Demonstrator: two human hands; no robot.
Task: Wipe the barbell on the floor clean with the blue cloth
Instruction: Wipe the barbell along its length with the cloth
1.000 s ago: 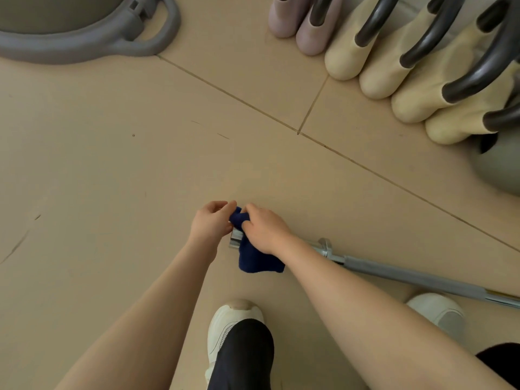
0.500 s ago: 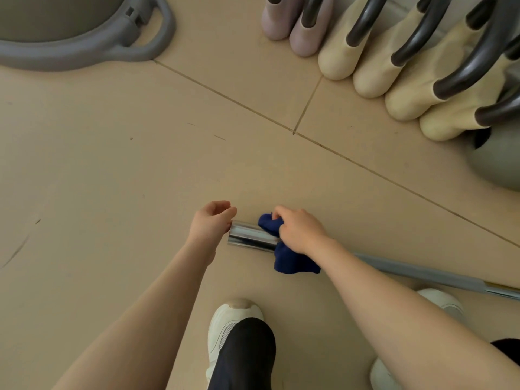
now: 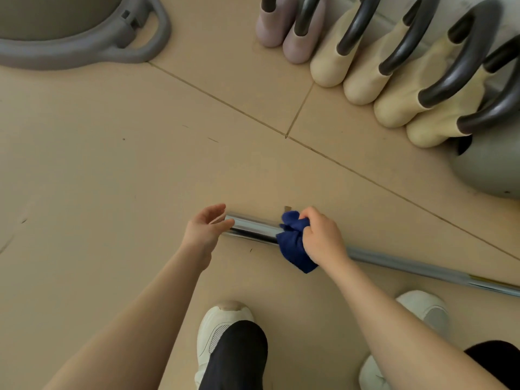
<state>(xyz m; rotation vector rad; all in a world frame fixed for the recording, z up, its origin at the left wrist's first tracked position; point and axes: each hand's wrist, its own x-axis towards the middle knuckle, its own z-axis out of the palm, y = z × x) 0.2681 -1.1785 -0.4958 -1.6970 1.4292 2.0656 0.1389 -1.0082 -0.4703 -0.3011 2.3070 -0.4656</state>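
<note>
Smooth chrome cylindrical barbell (image 3: pixel 253 229) on matte beige floor (image 3: pixel 112 178), crumpled blue cloth (image 3: pixel 292 246) grasped by right hand (image 3: pixel 320 237), left hand (image 3: pixel 205 229) released at sleeve's nine-o'clock end.

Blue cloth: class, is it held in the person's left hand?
No. The right hand grips the blue cloth on the barbell, while the left hand rests open at the bar's end.

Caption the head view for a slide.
Right hand wipes the barbell sleeve with a blue cloth; left hand open at its end.
</note>
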